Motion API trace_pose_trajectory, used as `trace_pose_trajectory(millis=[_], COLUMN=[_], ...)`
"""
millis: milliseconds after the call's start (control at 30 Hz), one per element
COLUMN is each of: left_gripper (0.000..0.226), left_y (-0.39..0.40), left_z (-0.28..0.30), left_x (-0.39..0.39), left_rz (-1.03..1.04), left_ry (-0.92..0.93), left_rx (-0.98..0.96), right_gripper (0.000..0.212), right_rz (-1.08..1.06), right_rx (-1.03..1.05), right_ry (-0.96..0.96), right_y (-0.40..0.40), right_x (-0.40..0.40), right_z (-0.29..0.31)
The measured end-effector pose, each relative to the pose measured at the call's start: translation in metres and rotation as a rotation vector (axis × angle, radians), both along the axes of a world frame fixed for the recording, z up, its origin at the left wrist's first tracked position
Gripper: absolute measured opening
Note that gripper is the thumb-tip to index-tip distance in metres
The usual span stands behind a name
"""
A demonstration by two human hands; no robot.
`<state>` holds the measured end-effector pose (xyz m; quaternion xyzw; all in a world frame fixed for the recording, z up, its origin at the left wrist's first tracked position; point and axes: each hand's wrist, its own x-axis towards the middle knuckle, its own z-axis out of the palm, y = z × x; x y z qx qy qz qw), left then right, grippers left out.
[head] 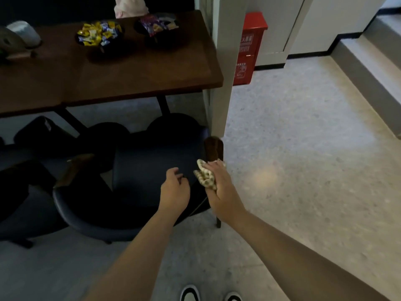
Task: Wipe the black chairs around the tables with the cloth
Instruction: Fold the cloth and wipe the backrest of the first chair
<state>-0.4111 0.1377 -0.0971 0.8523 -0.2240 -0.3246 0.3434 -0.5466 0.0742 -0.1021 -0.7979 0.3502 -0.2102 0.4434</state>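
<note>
While my right hand [219, 183] squeezed the cloth [205, 175] on the wooden armrest [213, 148], my left hand [174, 187] hung loose, and most of the black chair [138, 170] looked unwiped.

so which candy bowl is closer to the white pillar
The bowl of purple-wrapped sweets, near the table's right end beside the pillar. The bowl of yellow and blue sweets sits further left.

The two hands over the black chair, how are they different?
The right hand grips a bunched spotted cloth by the chair's brown wooden armrest; the left hand holds nothing, fingers loosely curled above the black chair. Both are bare.
</note>
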Motion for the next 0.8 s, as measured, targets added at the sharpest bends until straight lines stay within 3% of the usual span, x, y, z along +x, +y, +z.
trace_pose_trajectory(millis=[167,333,467,633,800], left_gripper=[0.048,0.027,0.031,0.032,0.033], left_y=[-0.002,-0.01,-0.032,-0.062,-0.07], left_z=[-0.009,-0.014,-0.014,-0.019,-0.017], left_x=[0.001,-0.002,0.002,0.007,0.003], left_rz=[-0.097,-0.41,-0.643,-0.585,-0.701], left_ry=[0.036,-0.15,-0.3,-0.151,-0.223], left_rx=[0.024,0.151,0.275,0.114,0.124], right_gripper=[0.045,0.035,0.031,0.033,0.03], right_rz=[0.065,0.065,0.052,0.017,0.047], right_rx=[-0.22,-0.371,-0.42,-0.214,0.042], right_ry=[0.009,-0.028,-0.044,-0.039,-0.084], right_y=[0.006,-0.005,-0.02,-0.069,-0.117], right_x=[-0.001,0.003,0.009,0.018,0.041], right_z=[-0.011,-0.018,-0.025,-0.032,-0.05])
